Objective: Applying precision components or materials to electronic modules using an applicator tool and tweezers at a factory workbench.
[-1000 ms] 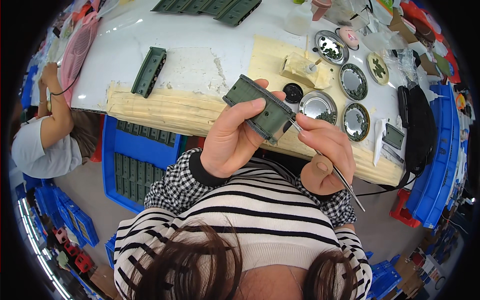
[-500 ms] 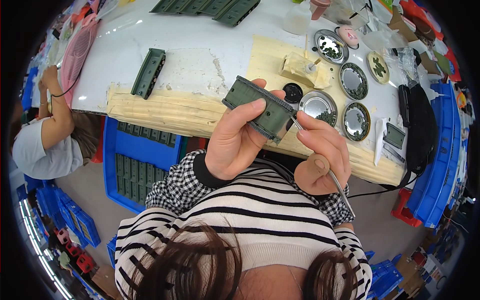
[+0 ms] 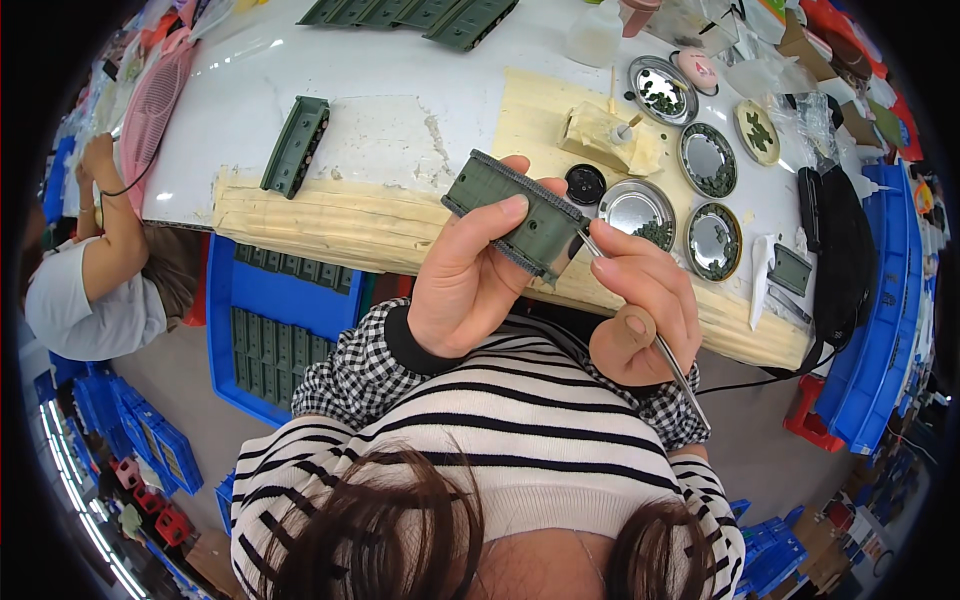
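Observation:
A dark green toy tank hull (image 3: 525, 222) with ridged tracks along its long edges is tilted in front of my chest. My left hand (image 3: 465, 275) is closed around it, thumb on the flat face and fingers behind. In my right hand (image 3: 645, 300) is a slim silver metal tool, which looks like tweezers (image 3: 682, 382). The tool's tip meets the hull's right end; whether it grips a small part there is too small to tell. Just beyond the hull lie a small black round dish (image 3: 585, 185) and a metal dish (image 3: 630, 205) with green bits.
More round dishes (image 3: 707, 160) of small green parts stand at the right. A wrapped block (image 3: 610, 140) holds a small bottle. Another green hull (image 3: 297, 147) lies at left; several sit at the far edge. Below, a blue crate (image 3: 222, 330) holds hulls. A co-worker's arm (image 3: 108, 235) is far left.
Hardly anything differs. The hull and my left hand have shifted very slightly to the left, with the tool's tip still at its right end.

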{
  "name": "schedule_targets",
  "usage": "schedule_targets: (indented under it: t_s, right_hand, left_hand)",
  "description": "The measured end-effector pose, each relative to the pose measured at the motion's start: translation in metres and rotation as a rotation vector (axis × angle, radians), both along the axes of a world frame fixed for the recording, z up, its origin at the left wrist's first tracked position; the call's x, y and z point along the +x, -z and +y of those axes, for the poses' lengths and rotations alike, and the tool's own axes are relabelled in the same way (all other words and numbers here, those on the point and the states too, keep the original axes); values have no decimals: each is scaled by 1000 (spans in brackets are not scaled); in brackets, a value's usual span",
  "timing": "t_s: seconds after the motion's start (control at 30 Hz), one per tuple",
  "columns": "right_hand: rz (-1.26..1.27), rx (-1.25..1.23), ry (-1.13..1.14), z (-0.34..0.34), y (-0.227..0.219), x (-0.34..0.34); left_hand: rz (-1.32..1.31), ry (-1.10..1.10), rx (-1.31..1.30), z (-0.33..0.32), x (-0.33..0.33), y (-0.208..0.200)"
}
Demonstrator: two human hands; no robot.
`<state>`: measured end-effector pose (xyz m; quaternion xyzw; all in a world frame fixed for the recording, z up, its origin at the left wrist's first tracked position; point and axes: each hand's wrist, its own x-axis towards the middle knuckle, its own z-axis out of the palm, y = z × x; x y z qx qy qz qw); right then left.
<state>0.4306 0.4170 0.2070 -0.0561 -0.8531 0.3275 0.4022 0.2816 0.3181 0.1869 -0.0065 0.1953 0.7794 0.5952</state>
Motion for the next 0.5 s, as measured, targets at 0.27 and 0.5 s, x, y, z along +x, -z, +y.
schedule_targets:
  t_s: [0.27,0.5]
  right_hand:
    - [155,-243,27,11,5,6]
    - [-193,-210,332,52,16,32]
  left_hand:
    - [34,11,-52,-2,-5,-7]
    - [220,-9,-114,-9,-21,-2]
